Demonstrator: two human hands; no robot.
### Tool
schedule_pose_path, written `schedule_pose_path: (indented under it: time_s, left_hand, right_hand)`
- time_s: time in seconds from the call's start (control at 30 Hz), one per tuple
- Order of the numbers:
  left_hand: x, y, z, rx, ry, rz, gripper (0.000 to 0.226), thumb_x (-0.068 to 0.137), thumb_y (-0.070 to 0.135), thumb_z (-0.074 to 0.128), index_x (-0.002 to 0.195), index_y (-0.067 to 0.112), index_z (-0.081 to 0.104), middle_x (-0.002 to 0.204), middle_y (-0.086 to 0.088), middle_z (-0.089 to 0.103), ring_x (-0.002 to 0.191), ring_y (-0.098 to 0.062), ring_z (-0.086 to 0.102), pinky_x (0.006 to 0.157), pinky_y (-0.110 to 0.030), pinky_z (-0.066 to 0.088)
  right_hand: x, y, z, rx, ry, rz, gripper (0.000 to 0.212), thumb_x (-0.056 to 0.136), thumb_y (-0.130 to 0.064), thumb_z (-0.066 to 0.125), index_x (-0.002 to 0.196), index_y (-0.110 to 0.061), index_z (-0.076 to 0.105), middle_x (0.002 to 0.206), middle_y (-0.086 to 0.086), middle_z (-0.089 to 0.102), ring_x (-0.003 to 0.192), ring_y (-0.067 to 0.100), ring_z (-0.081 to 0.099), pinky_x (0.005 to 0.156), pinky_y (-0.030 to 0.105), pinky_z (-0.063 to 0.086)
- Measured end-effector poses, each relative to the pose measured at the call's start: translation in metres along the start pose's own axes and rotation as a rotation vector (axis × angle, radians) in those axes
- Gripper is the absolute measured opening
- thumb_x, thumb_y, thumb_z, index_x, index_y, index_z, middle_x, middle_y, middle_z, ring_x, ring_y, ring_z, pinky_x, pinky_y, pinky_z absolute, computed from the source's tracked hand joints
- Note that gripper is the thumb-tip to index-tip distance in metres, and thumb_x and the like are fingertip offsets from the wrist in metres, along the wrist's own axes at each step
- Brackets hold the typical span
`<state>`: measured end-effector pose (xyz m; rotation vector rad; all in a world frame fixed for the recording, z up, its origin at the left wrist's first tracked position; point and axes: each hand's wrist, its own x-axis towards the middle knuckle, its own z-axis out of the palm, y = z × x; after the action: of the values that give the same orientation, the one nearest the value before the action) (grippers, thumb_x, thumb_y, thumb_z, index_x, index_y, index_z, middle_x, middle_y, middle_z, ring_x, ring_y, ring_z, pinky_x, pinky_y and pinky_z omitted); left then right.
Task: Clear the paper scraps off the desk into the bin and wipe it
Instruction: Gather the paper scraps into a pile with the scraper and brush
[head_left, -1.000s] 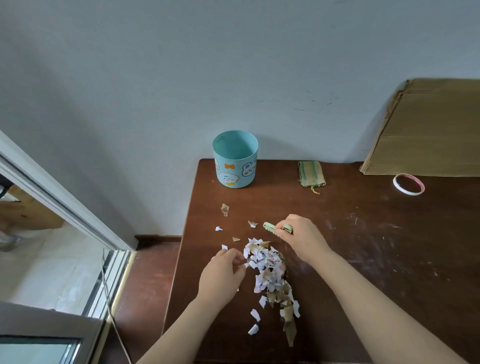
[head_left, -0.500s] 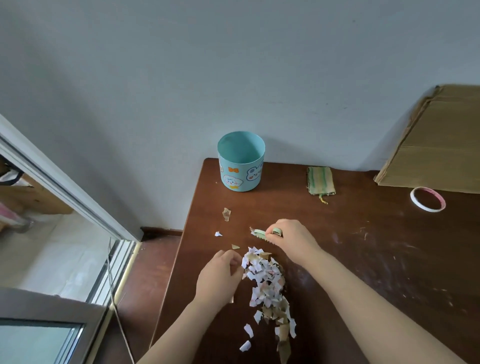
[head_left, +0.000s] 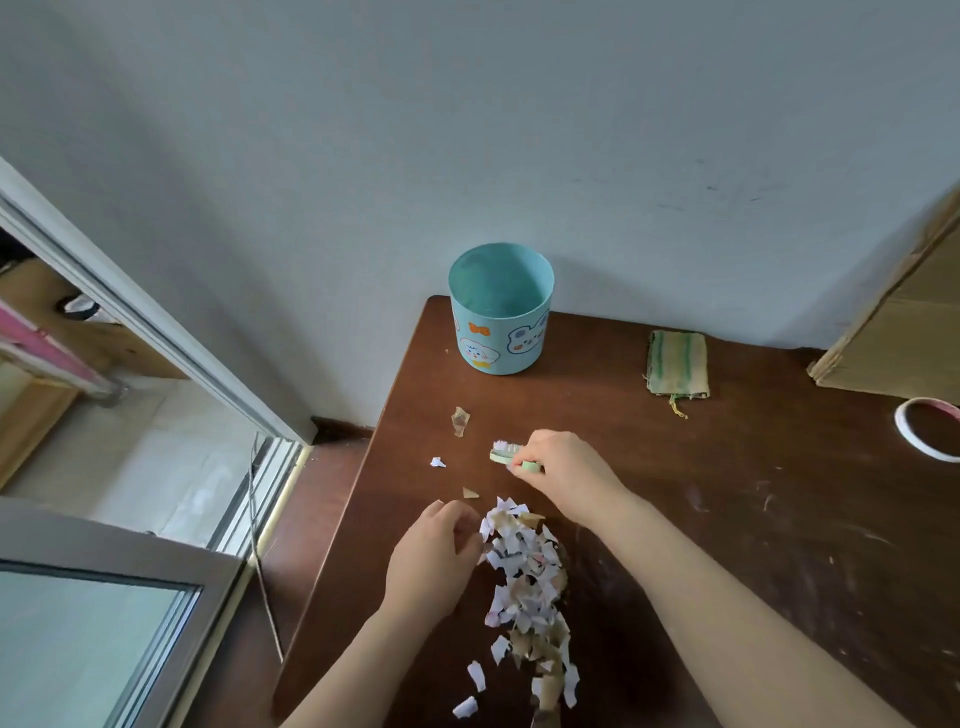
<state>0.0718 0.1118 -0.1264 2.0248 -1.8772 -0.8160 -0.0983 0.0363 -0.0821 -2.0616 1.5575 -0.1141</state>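
Standing upright at the far left corner of the counter (head_left: 727, 519), close against the wall: a teal bin (head_left: 501, 332) with cartoon stickers, mouth open. Well nearer than the bin, heaped in a long strip on the wood: paper scraps (head_left: 524, 566), white and tan, trailing away from the bin toward the near edge. Between bin and heap, 3 strays lying apart: a brown scrap (head_left: 460, 420) closest to the bin, a white scrap (head_left: 437, 462) nearer and to the left, a tan scrap (head_left: 470, 492) just off the heap's bin-side end. Also between bin and heap, just beyond the heap: right grip (head_left: 563, 470) clenched round a small green brush (head_left: 506, 452), white bristles, head pointing left. At the heap's bin-side end, on its left flank: left grip (head_left: 434, 561), fingers curled and touching the scraps; pinching any or none, cannot tell. Right of the bin along the wall: a folded striped cloth (head_left: 677, 364); farther right of the bin, a leaning cardboard sheet (head_left: 904, 338) and a roll of tape (head_left: 930, 428) lying flat, cut off by the frame edge
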Motion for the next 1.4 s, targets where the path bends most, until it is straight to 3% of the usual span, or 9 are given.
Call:
schedule_pose_path:
  time_s: [0.13, 0.33, 0.57, 0.67, 0.8, 0.9, 1.03, 1.2, 1.4]
  left_hand:
    - [0.001, -0.003, 0.001, -0.006, -0.016, 0.004, 0.009, 0.086, 0.031, 0.056, 0.094, 0.034, 0.059, 0.089, 0.018, 0.052, 0.074, 0.0, 0.053, 0.057, -0.009, 0.036]
    - [0.013, -0.008, -0.004, -0.02, -0.05, 0.066, 0.006, 0.086, 0.032, 0.055, 0.09, 0.032, 0.058, 0.088, 0.017, 0.052, 0.073, -0.001, 0.055, 0.058, -0.013, 0.039]
    - [0.023, -0.026, -0.018, -0.029, -0.047, 0.109, 0.012, 0.087, 0.03, 0.054, 0.098, 0.03, 0.06, 0.093, 0.018, 0.052, 0.073, -0.001, 0.052, 0.056, -0.008, 0.033]
    - [0.027, -0.029, -0.02, -0.041, -0.073, 0.117, 0.012, 0.088, 0.031, 0.054, 0.099, 0.031, 0.059, 0.093, 0.018, 0.052, 0.075, -0.001, 0.053, 0.056, -0.007, 0.035]
    - [0.033, -0.035, -0.026, -0.06, -0.083, 0.11, 0.01, 0.087, 0.03, 0.054, 0.096, 0.033, 0.059, 0.092, 0.019, 0.051, 0.072, -0.001, 0.052, 0.055, -0.009, 0.036]
    - [0.039, -0.044, -0.032, -0.087, -0.062, 0.097, 0.012, 0.087, 0.028, 0.054, 0.098, 0.031, 0.06, 0.094, 0.018, 0.053, 0.077, -0.001, 0.055, 0.063, -0.014, 0.044]
    - [0.044, -0.054, -0.037, -0.086, -0.047, 0.088, 0.016, 0.088, 0.027, 0.053, 0.102, 0.029, 0.06, 0.095, 0.018, 0.052, 0.079, -0.001, 0.055, 0.067, -0.016, 0.047]
    - [0.051, -0.055, -0.035, -0.098, -0.046, 0.068, 0.016, 0.088, 0.025, 0.054, 0.103, 0.028, 0.06, 0.095, 0.016, 0.053, 0.079, -0.003, 0.055, 0.067, -0.017, 0.046]
    - [0.06, -0.042, -0.035, -0.178, 0.015, 0.057, 0.024, 0.087, 0.023, 0.056, 0.11, 0.029, 0.056, 0.101, 0.014, 0.051, 0.073, -0.002, 0.056, 0.059, -0.009, 0.04]
  right_hand:
    - [-0.008, 0.0, -0.022, 0.103, 0.002, 0.053, 0.018, 0.092, -0.026, 0.056, 0.101, -0.023, 0.071, 0.093, -0.005, 0.061, 0.085, 0.016, 0.056, 0.065, 0.025, 0.04]
    - [0.012, -0.014, -0.028, 0.15, 0.169, 0.097, 0.02, 0.091, -0.018, 0.058, 0.107, -0.015, 0.071, 0.108, 0.001, 0.064, 0.097, 0.019, 0.058, 0.085, 0.033, 0.049]
    - [0.003, -0.019, -0.01, 0.16, -0.02, 0.175, 0.013, 0.089, -0.028, 0.06, 0.094, -0.025, 0.072, 0.098, -0.006, 0.066, 0.085, 0.013, 0.059, 0.073, 0.028, 0.05]
    - [0.006, -0.02, -0.02, 0.256, 0.08, 0.164, 0.011, 0.087, -0.026, 0.062, 0.089, -0.026, 0.073, 0.092, -0.008, 0.068, 0.083, 0.01, 0.06, 0.072, 0.024, 0.048]
    - [0.035, -0.036, -0.023, 0.314, 0.212, 0.106, 0.015, 0.088, -0.026, 0.062, 0.097, -0.022, 0.073, 0.097, -0.009, 0.067, 0.088, 0.007, 0.057, 0.068, 0.013, 0.04]
    - [0.057, -0.053, -0.012, 0.251, 0.221, 0.06, 0.019, 0.09, -0.022, 0.06, 0.104, -0.018, 0.071, 0.103, -0.005, 0.065, 0.092, 0.01, 0.055, 0.075, 0.02, 0.043]
    - [0.06, -0.061, 0.007, 0.134, 0.095, 0.081, 0.016, 0.09, -0.018, 0.058, 0.099, -0.016, 0.072, 0.105, 0.001, 0.064, 0.096, 0.019, 0.057, 0.081, 0.034, 0.049]
    - [0.036, -0.049, 0.001, 0.143, -0.028, 0.144, 0.015, 0.088, -0.022, 0.058, 0.091, -0.025, 0.072, 0.097, -0.011, 0.063, 0.09, 0.008, 0.056, 0.07, 0.02, 0.044]
    - [0.006, -0.039, -0.016, 0.361, 0.095, 0.152, 0.02, 0.087, -0.015, 0.058, 0.08, -0.029, 0.07, 0.094, -0.012, 0.066, 0.091, 0.006, 0.058, 0.083, 0.023, 0.047]
